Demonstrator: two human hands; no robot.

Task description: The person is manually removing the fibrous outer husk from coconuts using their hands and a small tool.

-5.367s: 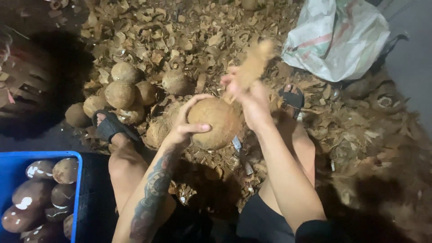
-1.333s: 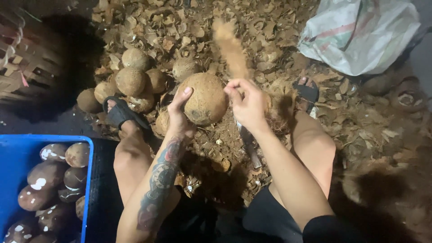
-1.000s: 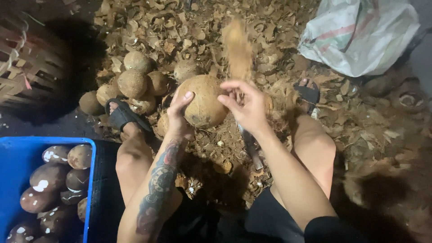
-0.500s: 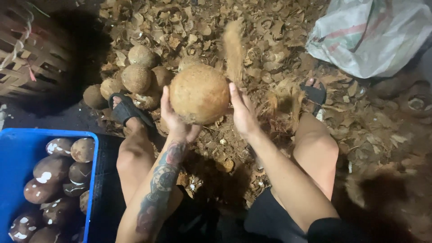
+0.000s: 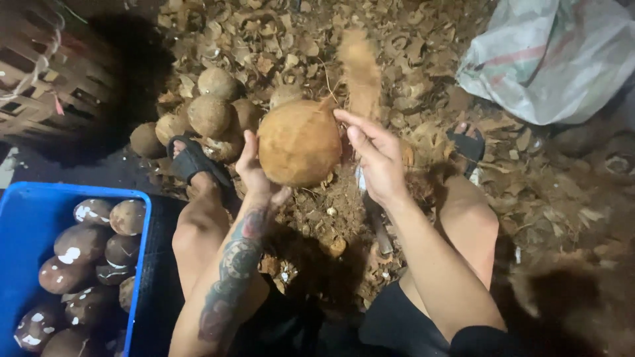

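Note:
I hold a round brown coconut [image 5: 299, 151] up in front of me, between my knees. My left hand [image 5: 256, 173] cups it from the left and below. The palm and spread fingers of my right hand [image 5: 374, 155] press against its right side. A blurred strip of fibrous husk [image 5: 360, 69] rises from behind the coconut's top. A narrow metal blade [image 5: 375, 221] stands in the ground just below my right hand.
Several husked coconuts [image 5: 208, 116] are piled by my sandalled left foot [image 5: 195, 162]. A blue crate [image 5: 142, 218] at lower left holds several dark shelled coconuts [image 5: 66, 251]. A woven basket [image 5: 46, 73] stands at upper left, a white sack [image 5: 555, 59] at upper right. Husk scraps [image 5: 529, 178] litter the ground.
My right hand was pulling the husk strip upward; it has let go and moved flat onto the coconut's side. Both hands have raised the coconut slightly and turned it.

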